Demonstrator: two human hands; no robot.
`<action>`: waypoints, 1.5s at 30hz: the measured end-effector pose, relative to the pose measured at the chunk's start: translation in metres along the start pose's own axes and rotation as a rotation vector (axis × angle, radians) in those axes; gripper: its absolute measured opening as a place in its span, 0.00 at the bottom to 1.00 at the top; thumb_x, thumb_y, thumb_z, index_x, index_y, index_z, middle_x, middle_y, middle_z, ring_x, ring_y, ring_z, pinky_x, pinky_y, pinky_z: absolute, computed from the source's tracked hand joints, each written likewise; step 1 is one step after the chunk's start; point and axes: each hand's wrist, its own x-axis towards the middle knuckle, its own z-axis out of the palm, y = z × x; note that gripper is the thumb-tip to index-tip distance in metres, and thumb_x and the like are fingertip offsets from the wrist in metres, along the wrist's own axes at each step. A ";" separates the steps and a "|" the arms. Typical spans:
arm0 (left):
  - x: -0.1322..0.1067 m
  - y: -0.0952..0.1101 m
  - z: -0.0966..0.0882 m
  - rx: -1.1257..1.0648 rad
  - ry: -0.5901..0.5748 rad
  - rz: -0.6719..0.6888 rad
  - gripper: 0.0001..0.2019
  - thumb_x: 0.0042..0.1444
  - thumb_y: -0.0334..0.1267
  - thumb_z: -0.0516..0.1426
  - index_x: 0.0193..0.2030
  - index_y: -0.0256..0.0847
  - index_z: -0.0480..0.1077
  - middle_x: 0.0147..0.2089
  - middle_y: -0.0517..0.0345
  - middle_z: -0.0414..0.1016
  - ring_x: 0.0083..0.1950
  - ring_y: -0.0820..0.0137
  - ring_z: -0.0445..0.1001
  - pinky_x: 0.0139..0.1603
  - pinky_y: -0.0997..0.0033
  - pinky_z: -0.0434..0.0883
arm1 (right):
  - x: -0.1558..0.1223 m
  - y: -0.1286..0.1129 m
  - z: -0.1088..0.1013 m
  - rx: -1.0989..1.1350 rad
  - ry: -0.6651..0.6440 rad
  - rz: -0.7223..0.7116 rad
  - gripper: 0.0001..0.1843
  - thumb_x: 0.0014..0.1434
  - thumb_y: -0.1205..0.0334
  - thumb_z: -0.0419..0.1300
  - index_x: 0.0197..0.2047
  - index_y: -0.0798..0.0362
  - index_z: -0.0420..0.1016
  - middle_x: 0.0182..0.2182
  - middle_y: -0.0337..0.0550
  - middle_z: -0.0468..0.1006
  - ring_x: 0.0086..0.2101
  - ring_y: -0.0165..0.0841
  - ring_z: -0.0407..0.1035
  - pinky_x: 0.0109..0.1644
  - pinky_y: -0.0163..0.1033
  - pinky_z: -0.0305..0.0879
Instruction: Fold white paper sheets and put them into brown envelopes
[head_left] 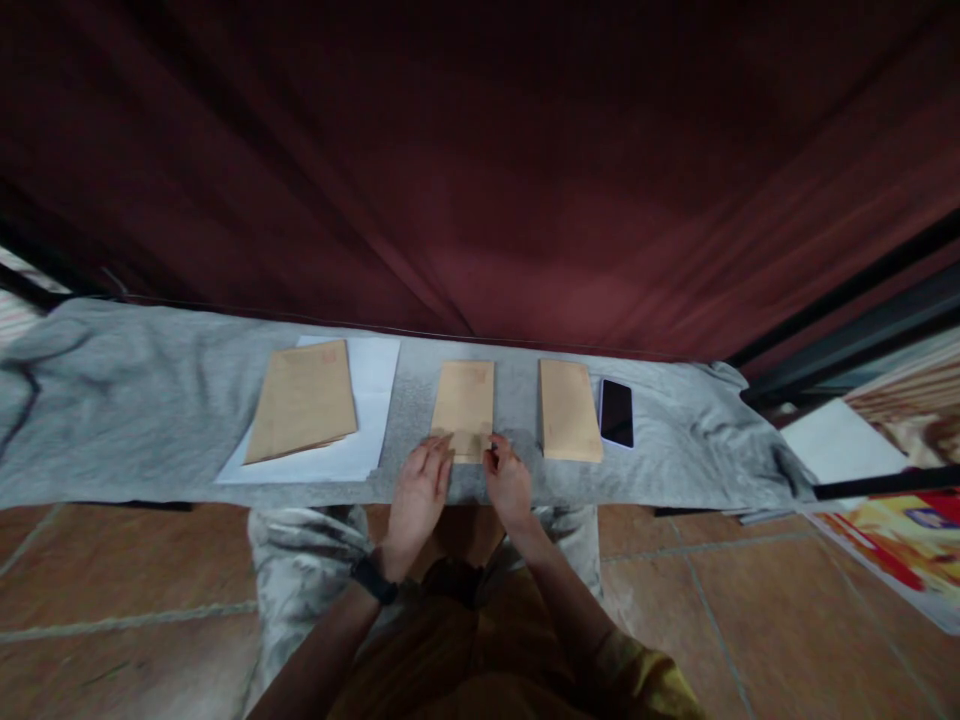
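Observation:
A brown paper envelope (463,398) lies upright in front of me on the grey cloth, with a printed mark near its top right corner. Its near end shows a crosswise line like a folded flap. My left hand (421,488) has its fingers drawn together on the lower left corner. At the lower right corner, my right hand (508,482) pinches the edge between thumb and curled fingers. Left of them, several brown envelopes (306,400) rest on white paper sheets (375,385). To the right lies a neat stack of brown envelopes (568,410).
A phone (617,413) with a dark screen lies beside the right stack. The grey cloth (172,400) covers a narrow bench across my lap. A dark red curtain (480,200) hangs behind it. Colourful packaging (900,550) and dark metal bars (862,310) stand at the right.

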 end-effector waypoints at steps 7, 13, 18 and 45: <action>-0.032 0.010 0.018 0.280 -0.255 0.277 0.29 0.67 0.40 0.52 0.73 0.33 0.56 0.74 0.42 0.61 0.76 0.58 0.56 0.75 0.49 0.56 | -0.002 -0.001 -0.006 -0.171 -0.033 -0.079 0.15 0.72 0.65 0.51 0.58 0.50 0.71 0.47 0.47 0.82 0.37 0.34 0.79 0.38 0.34 0.70; -0.024 0.016 0.019 0.310 -0.305 0.313 0.29 0.67 0.44 0.53 0.71 0.33 0.59 0.73 0.42 0.63 0.75 0.57 0.58 0.76 0.47 0.52 | 0.006 0.009 -0.008 -0.124 -0.001 -0.097 0.14 0.71 0.68 0.51 0.55 0.50 0.74 0.46 0.45 0.82 0.39 0.33 0.78 0.42 0.34 0.70; -0.021 0.021 0.024 0.329 -0.322 0.280 0.30 0.66 0.42 0.54 0.72 0.32 0.59 0.73 0.42 0.63 0.73 0.56 0.61 0.75 0.49 0.55 | -0.003 0.017 -0.009 -0.180 0.057 -0.189 0.15 0.72 0.65 0.52 0.56 0.52 0.75 0.49 0.50 0.80 0.46 0.37 0.77 0.49 0.39 0.71; -0.026 0.001 0.013 0.484 -0.221 0.251 0.28 0.67 0.45 0.52 0.71 0.39 0.62 0.65 0.37 0.70 0.66 0.50 0.68 0.66 0.46 0.65 | -0.041 0.027 -0.002 -0.185 -0.009 -0.472 0.27 0.73 0.60 0.51 0.73 0.49 0.59 0.68 0.45 0.67 0.67 0.37 0.58 0.73 0.50 0.47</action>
